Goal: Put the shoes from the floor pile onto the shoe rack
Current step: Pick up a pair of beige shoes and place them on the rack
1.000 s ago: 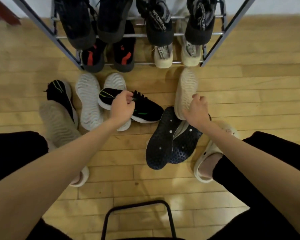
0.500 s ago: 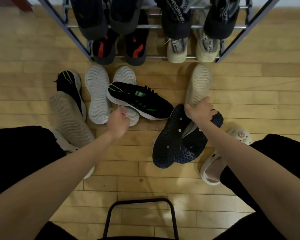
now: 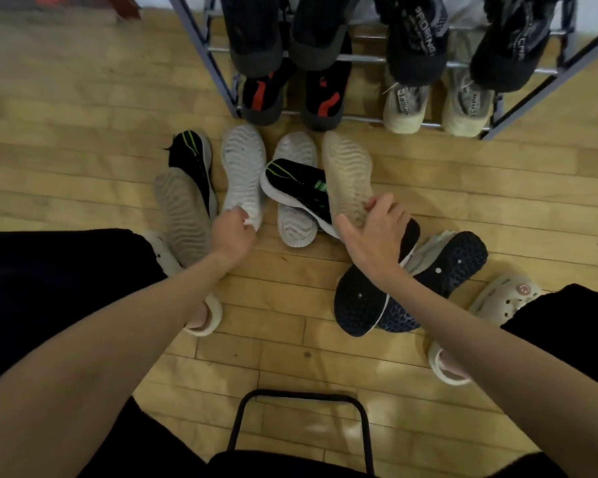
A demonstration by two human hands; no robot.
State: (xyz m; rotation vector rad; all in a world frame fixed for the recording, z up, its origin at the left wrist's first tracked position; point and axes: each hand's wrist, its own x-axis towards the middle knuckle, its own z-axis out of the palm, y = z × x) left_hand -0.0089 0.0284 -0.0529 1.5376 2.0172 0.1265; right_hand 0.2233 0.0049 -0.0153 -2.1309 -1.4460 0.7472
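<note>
Left hand [image 3: 233,232] fingers curled, pinching heel end of white sole-up shoe [image 3: 243,170] on wooden floor [image 3: 83,139]. Right hand [image 3: 377,232] fingers bent over heel of beige sole-up shoe [image 3: 347,174], thumb spread; real grip or just touching, cannot tell. Black-green sneaker [image 3: 297,189] between both, lying on second white shoe [image 3: 296,219]. Two dark soles [image 3: 404,291] under right wrist. Shoe rack [image 3: 518,101] just beyond pile, already loaded.

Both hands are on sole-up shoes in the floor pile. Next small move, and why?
Probably lift the white shoe clear: the left hand already pinches its heel end and nothing lies on it. The right hand only rests open on the beige shoe, which leans on the black-and-green sneaker, so it needs a grip first.
</note>
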